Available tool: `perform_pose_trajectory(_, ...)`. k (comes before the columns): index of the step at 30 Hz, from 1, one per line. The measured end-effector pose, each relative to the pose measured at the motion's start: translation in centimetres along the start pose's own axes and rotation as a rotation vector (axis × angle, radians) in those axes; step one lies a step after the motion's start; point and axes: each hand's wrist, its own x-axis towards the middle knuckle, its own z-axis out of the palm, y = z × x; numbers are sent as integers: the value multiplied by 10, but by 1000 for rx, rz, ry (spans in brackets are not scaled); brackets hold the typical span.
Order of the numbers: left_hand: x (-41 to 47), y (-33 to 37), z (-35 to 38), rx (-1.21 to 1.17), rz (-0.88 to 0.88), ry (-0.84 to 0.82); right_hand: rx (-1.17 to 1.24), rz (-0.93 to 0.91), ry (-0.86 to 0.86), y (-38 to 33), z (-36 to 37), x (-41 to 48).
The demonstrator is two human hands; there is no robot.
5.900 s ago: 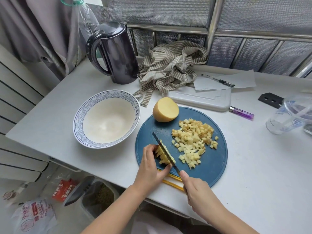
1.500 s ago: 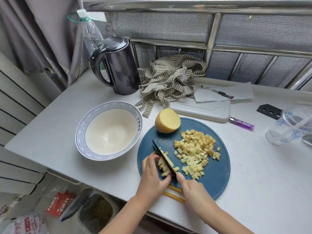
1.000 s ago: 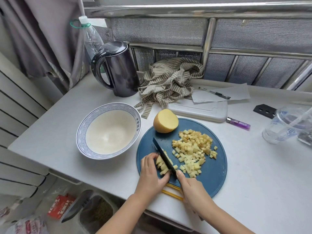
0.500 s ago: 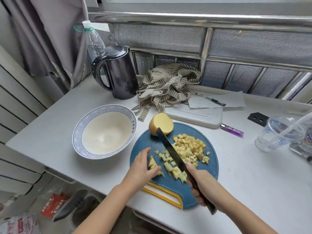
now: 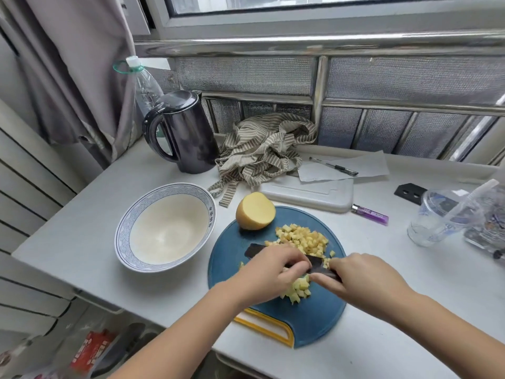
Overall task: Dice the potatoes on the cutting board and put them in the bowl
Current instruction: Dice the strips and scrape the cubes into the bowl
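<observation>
Right hand [image 5: 363,280] grips the knife [image 5: 255,248], left hand [image 5: 273,272] right beside it on the blade (blurred, hold unclear). Diced potato [image 5: 303,239] heaped on the cutting board [image 5: 317,313], half potato [image 5: 255,211] uncut, bowl [image 5: 123,233] empty: roughly halfway, I'd say.

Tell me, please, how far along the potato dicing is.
Done: one pile of diced potato lies on the cutting board. In hand: the right hand holds the knife, the left hand touches its blade over more cubes. Left: the half potato is uncut and the bowl holds nothing.
</observation>
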Motion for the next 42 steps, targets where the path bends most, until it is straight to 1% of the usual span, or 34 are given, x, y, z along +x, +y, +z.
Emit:
perform_pose_trajectory(3,16,-8,0,-9,-133,-32,-38,-8,16,4,-3,-3)
perform_pose_trajectory(6,27,-19,-9,-52,-253,-8,-22,26,13,11,-2,-7)
perform_pose_trajectory(7,28,-22,-13,-60,-269,24,1,47,10,14,-1,-9)
perform_pose_trajectory(9,27,-27,-20,-52,-276,137,77,109,13,21,4,-11)
perform_pose_trajectory(11,20,-32,-25,-34,-267,247,197,182,27,29,9,-13)
perform_pose_trajectory(12,15,-34,-28,-10,-252,258,265,219,32,33,11,-14)
perform_pose_trajectory(13,9,-37,-30,37,-230,230,324,252,38,35,13,-15)
perform_pose_trajectory(14,3,-40,-30,107,-209,164,375,281,42,37,16,-16)
perform_pose_trajectory(17,-12,-46,-26,347,-177,-122,485,339,46,38,21,-18)
perform_pose_trajectory(18,-16,-47,-23,405,-173,-186,508,344,43,37,22,-18)
perform_pose_trajectory(19,-16,-48,-20,438,-179,-212,520,340,39,35,23,-17)
perform_pose_trajectory(22,-13,-50,-16,499,-221,-213,561,308,41,30,27,-15)
perform_pose_trajectory(27,-9,-51,-4,682,-206,-268,644,267,80,17,32,-13)
perform_pose_trajectory(34,-11,-57,6,663,-250,-240,775,293,124,2,43,-7)
perform_pose_trajectory(42,-19,-61,16,693,-190,-213,804,278,149,-5,51,-9)
